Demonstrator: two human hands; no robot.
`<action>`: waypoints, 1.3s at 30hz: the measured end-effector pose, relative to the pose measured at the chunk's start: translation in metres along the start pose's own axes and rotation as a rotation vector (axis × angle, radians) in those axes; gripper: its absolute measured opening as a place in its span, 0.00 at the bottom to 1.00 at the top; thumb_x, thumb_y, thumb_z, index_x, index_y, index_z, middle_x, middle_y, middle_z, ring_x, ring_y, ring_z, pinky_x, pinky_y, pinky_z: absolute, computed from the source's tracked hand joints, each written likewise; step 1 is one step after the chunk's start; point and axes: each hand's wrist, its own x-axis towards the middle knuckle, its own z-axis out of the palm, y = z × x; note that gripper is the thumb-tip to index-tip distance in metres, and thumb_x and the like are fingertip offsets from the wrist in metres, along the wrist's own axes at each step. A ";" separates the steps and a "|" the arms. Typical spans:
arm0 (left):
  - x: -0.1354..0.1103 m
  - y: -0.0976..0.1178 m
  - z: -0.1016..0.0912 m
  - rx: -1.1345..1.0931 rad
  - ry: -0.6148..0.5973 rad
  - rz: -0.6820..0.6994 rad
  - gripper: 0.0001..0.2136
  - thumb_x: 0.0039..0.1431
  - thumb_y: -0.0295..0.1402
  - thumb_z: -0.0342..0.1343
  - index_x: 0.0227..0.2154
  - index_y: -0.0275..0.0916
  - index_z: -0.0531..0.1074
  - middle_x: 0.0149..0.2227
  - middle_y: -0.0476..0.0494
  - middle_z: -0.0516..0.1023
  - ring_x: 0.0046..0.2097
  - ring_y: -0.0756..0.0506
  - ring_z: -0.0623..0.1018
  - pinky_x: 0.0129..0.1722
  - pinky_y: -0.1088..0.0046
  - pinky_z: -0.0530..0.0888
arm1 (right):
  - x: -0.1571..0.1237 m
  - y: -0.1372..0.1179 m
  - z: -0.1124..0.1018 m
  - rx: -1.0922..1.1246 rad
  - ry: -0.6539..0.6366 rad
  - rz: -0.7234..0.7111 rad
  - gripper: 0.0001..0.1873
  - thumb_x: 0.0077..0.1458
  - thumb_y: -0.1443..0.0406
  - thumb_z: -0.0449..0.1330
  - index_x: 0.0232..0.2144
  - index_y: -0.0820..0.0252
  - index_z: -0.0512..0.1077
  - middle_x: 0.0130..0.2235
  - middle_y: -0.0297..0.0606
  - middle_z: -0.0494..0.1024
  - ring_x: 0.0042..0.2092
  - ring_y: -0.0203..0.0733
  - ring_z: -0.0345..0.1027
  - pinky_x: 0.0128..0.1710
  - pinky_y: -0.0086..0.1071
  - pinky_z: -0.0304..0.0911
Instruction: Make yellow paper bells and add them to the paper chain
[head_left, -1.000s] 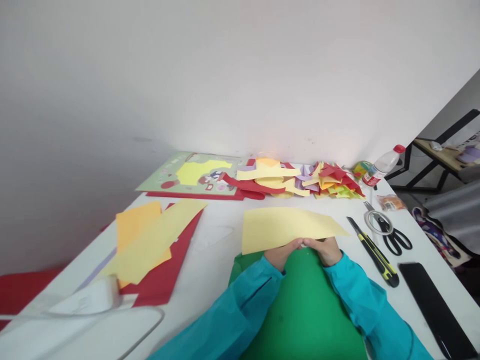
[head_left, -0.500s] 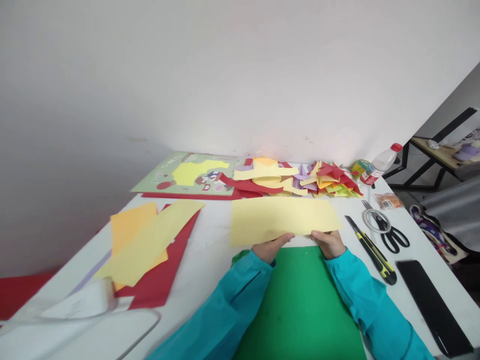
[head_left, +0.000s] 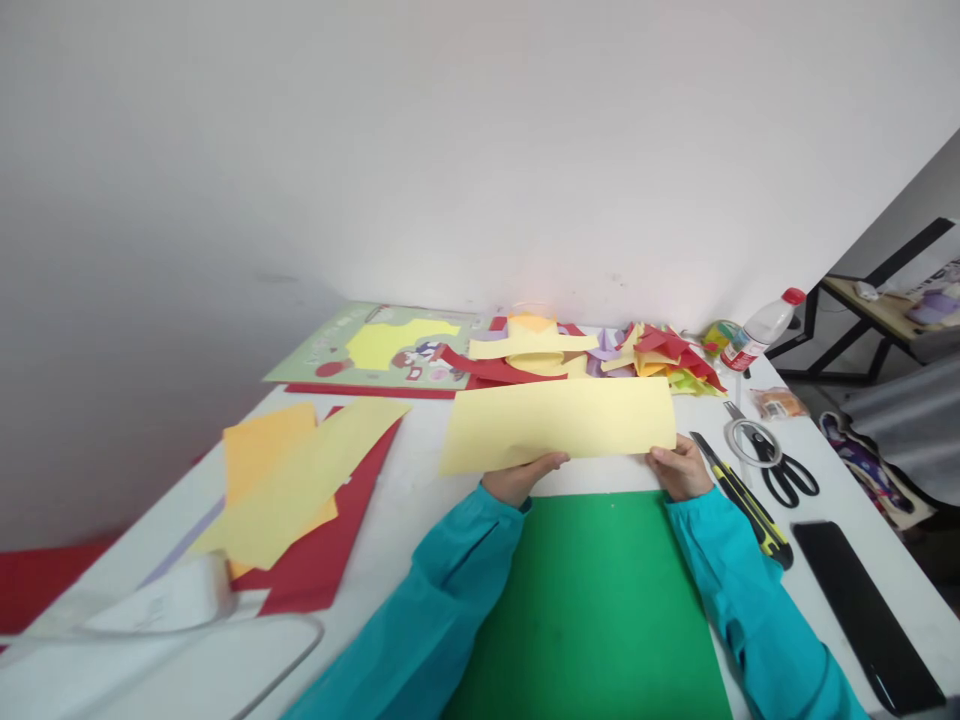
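A long pale yellow sheet of paper (head_left: 559, 425) is held up in the air beyond the green mat (head_left: 600, 600). My left hand (head_left: 523, 478) pinches its lower edge left of the middle, thumb in front and fingers behind the sheet. At the lower right corner my right hand (head_left: 681, 468) grips the same paper between thumb and fingers. Both hands are closed on it, and the fingers behind the paper are partly hidden.
Left lie red (head_left: 307, 590), orange (head_left: 262, 445) and yellow sheets near a white device (head_left: 180, 595). Along the wall are a picture pad (head_left: 322, 345) and paper scraps (head_left: 667, 355). Right: bottle (head_left: 765, 325), scissors (head_left: 784, 470), tape roll (head_left: 731, 440), utility knife (head_left: 739, 495), black phone-like slab (head_left: 862, 610).
My hands have moved farther apart along the paper, the left one leftward, the right one to the right corner. The sheet is raised slightly and shifted a little left.
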 end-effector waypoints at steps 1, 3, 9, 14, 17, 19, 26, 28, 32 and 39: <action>0.001 0.000 -0.001 -0.002 0.002 0.001 0.07 0.39 0.40 0.63 0.15 0.45 0.73 0.24 0.51 0.80 0.33 0.44 0.79 0.44 0.67 0.73 | 0.000 -0.001 -0.001 0.002 -0.004 -0.002 0.10 0.31 0.67 0.71 0.20 0.59 0.74 0.18 0.29 0.74 0.19 0.31 0.61 0.22 0.29 0.60; 0.001 0.001 -0.003 -0.007 0.004 0.003 0.07 0.39 0.40 0.63 0.15 0.45 0.73 0.23 0.51 0.80 0.33 0.44 0.79 0.44 0.67 0.73 | 0.000 -0.003 -0.002 0.010 -0.015 -0.004 0.11 0.31 0.66 0.71 0.20 0.59 0.74 0.19 0.29 0.74 0.20 0.32 0.61 0.22 0.29 0.59; 0.001 -0.001 -0.003 -0.037 -0.002 -0.012 0.08 0.37 0.40 0.64 0.18 0.43 0.75 0.23 0.50 0.79 0.33 0.43 0.79 0.40 0.67 0.74 | -0.003 -0.008 0.002 0.048 -0.060 0.007 0.12 0.30 0.63 0.71 0.15 0.57 0.71 0.19 0.30 0.73 0.22 0.34 0.63 0.27 0.34 0.62; 0.000 0.000 -0.001 -0.057 -0.012 -0.037 0.09 0.37 0.41 0.63 0.16 0.43 0.74 0.22 0.50 0.78 0.31 0.44 0.78 0.37 0.68 0.74 | -0.004 -0.011 0.006 0.073 -0.061 0.013 0.12 0.32 0.59 0.71 0.15 0.55 0.71 0.17 0.28 0.70 0.21 0.34 0.61 0.26 0.34 0.61; 0.000 0.001 0.000 -0.076 -0.019 -0.048 0.09 0.38 0.42 0.63 0.16 0.44 0.74 0.21 0.50 0.78 0.29 0.45 0.77 0.34 0.69 0.74 | -0.004 -0.011 0.006 0.082 -0.050 0.010 0.14 0.33 0.56 0.70 0.14 0.56 0.71 0.16 0.28 0.68 0.21 0.33 0.59 0.25 0.33 0.60; 0.000 0.000 0.000 -0.085 -0.023 -0.054 0.09 0.39 0.43 0.62 0.16 0.44 0.74 0.21 0.50 0.78 0.28 0.45 0.77 0.33 0.69 0.74 | -0.003 -0.011 0.006 0.084 -0.040 0.005 0.16 0.34 0.54 0.69 0.13 0.56 0.70 0.16 0.30 0.68 0.21 0.34 0.60 0.25 0.34 0.60; 0.002 -0.006 0.002 -0.121 -0.009 -0.063 0.09 0.37 0.43 0.63 0.16 0.43 0.74 0.21 0.50 0.77 0.29 0.45 0.76 0.33 0.69 0.73 | -0.001 -0.011 0.007 0.110 0.004 -0.018 0.17 0.41 0.51 0.66 0.16 0.55 0.69 0.16 0.27 0.67 0.20 0.33 0.58 0.26 0.32 0.60; 0.001 -0.007 0.006 -0.142 -0.014 -0.065 0.11 0.38 0.43 0.63 0.14 0.43 0.73 0.20 0.50 0.76 0.28 0.46 0.75 0.33 0.69 0.73 | -0.001 -0.012 0.008 0.118 0.003 -0.027 0.20 0.41 0.48 0.64 0.15 0.55 0.68 0.15 0.27 0.66 0.20 0.32 0.58 0.26 0.32 0.61; -0.004 -0.010 0.016 -0.184 -0.009 -0.076 0.12 0.39 0.44 0.62 0.12 0.43 0.71 0.20 0.50 0.76 0.29 0.46 0.75 0.36 0.70 0.73 | -0.004 -0.008 0.012 0.087 -0.032 -0.024 0.25 0.34 0.40 0.62 0.15 0.54 0.68 0.16 0.28 0.68 0.22 0.35 0.61 0.27 0.34 0.62; -0.016 -0.004 0.032 -0.242 -0.132 -0.204 0.11 0.35 0.41 0.66 0.13 0.43 0.72 0.18 0.50 0.76 0.27 0.45 0.75 0.39 0.66 0.72 | -0.024 0.023 0.036 -0.076 -0.063 0.064 0.18 0.33 0.53 0.70 0.21 0.58 0.73 0.21 0.34 0.75 0.24 0.40 0.67 0.29 0.36 0.65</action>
